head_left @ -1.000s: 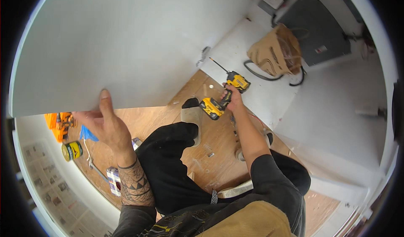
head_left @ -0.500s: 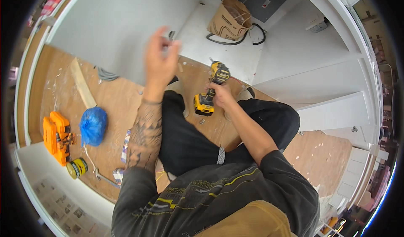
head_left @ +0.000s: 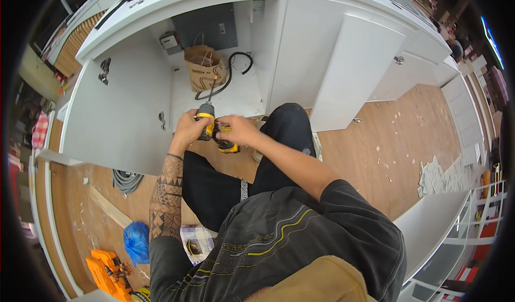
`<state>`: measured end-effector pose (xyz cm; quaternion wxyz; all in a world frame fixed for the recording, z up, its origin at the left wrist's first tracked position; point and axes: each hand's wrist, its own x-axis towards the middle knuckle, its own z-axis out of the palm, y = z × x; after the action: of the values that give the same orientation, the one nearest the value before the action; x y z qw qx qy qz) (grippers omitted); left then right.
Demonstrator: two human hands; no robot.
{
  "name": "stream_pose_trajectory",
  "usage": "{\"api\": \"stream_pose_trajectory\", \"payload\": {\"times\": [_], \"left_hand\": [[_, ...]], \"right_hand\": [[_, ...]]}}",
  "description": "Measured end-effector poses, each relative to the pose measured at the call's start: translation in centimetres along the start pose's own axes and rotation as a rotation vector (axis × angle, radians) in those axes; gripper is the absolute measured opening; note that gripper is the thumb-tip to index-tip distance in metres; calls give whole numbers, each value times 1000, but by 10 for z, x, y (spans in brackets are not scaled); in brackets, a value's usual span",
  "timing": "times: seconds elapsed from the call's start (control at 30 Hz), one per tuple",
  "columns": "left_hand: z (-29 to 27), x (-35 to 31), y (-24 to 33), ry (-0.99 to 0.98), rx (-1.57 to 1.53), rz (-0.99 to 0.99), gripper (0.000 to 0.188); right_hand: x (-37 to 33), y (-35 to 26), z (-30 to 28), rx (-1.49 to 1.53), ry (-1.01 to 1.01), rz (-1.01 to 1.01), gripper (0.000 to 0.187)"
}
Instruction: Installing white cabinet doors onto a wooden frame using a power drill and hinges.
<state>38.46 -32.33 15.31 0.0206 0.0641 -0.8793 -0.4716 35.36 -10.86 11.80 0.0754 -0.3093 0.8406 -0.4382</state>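
Observation:
A yellow-and-black cordless drill [head_left: 206, 110] is held between both my hands in front of the open cabinet. Its long thin bit points away from me toward the cabinet. My left hand [head_left: 187, 129] wraps round the drill's body from the left side. On the other side my right hand [head_left: 239, 130] closes round the handle, just above the yellow battery. Beyond the bit stands a brown paper bag [head_left: 206, 76] on the white cabinet floor [head_left: 244, 100], beside a black hose [head_left: 230, 68].
An open white door [head_left: 120, 119] with hinges stands at the left; another leaning panel [head_left: 357, 71] is at the right. A blue plastic bag [head_left: 136, 242], orange case [head_left: 107, 274], wooden strip [head_left: 110, 205] and grey cable coil [head_left: 127, 180] lie at lower left.
My left hand has come down from the raised position and taken hold of the drill's body. The drill has moved forward to the cabinet opening. My view has turned to the right.

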Motion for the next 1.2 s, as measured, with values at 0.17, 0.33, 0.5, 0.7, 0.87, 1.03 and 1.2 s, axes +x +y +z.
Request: {"api": "stream_pose_trajectory", "payload": {"times": [0.17,0.33,0.5,0.7,0.87,1.03,1.2], "left_hand": [[-27,11,7,62,239,230,61],[-56,16,-43,96,371,249,60],[-50,15,-137,193,373,47,60],[-24,-50,-243,208,312,-239,70],[-4,-95,-289,243,227,-353,70],[2,-122,-288,206,37,-394,74],[20,-121,-313,187,-36,-416,82]], "right_hand": [[-9,9,-176,-162,740,-358,28],[1,48,-376,-732,1285,-209,37],[4,104,-469,-1075,1107,27,47],[8,102,-468,-1187,1020,-4,38],[-51,94,-479,-1070,1192,234,48],[-155,87,-478,-281,1394,351,47],[-280,90,-551,159,1193,626,23]]}}
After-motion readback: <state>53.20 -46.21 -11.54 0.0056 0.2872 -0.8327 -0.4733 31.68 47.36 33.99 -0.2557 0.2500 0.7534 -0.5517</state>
